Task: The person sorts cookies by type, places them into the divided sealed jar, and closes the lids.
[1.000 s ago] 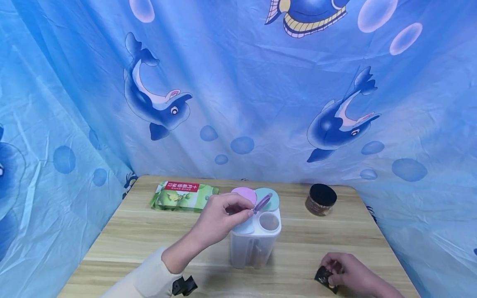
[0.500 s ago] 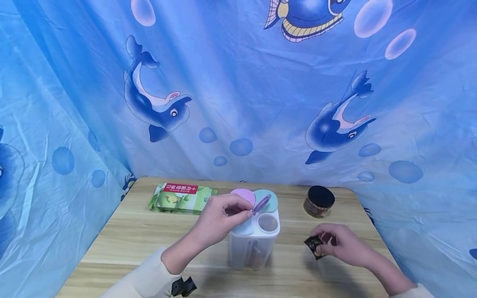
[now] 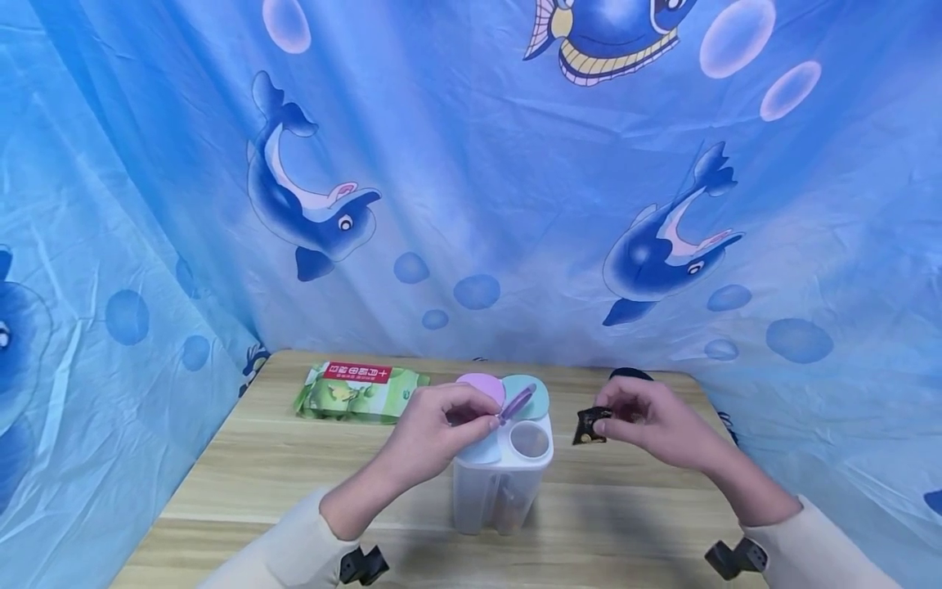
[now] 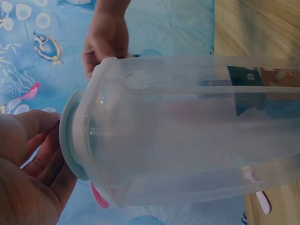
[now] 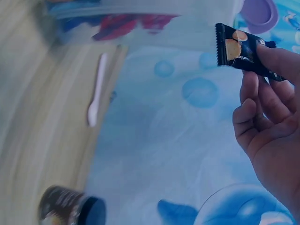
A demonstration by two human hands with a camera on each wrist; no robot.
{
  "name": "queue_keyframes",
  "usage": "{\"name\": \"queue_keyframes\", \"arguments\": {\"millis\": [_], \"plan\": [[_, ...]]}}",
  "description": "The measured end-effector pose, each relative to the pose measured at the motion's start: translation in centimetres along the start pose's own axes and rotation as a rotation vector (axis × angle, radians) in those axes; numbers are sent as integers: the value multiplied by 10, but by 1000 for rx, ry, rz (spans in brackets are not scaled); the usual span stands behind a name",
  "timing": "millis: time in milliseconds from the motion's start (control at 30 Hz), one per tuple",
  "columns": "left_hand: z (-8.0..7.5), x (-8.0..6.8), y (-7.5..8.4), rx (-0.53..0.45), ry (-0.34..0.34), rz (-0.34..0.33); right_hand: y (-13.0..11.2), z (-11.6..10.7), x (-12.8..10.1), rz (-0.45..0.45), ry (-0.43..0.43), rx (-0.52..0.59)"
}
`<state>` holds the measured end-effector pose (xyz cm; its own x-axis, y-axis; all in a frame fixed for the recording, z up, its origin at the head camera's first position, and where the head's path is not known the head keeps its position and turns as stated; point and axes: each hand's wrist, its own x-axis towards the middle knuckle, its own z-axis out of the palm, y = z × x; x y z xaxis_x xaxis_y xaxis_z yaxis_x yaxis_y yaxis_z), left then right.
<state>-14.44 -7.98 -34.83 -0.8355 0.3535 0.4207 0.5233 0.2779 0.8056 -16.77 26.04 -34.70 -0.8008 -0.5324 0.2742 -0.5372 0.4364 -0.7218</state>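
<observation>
Half the jar (image 3: 625, 375) behind right hand (image 3: 655, 429).

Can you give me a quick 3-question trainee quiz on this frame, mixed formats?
1. True or false: the right hand pinches a small dark packet.
2. Multiple choice: which lid flap does the left hand hold up on the clear container? A) pink B) purple C) green
3. Short answer: what lies at the table's far left?

Key:
1. True; it is held in the air beside the container's top.
2. B; the purple flap is pinched at its edge, above a round opening.
3. A green pack with a red label.
</observation>
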Motion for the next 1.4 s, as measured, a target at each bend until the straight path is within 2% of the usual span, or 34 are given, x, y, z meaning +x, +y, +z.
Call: {"name": "queue_keyframes", "arguments": {"millis": [333,533,800,1000,1233,1400], "plan": [[1,2,0,11,-5,-3,-28,9,21,-60,37,95],[1,3,-1,18,1,4,-33,19,30,-99,22,131],[2,4,0,13,1,5,-27,31,35,-159,42,-5],[3,5,0,10,4,10,-24,37,37,-217,14,-72],[3,4,1,4,0,8,-28,37,40,-206,-18,-153],[3,4,1,5,6,24,-32,36,43,-230,-48,-182]]}}
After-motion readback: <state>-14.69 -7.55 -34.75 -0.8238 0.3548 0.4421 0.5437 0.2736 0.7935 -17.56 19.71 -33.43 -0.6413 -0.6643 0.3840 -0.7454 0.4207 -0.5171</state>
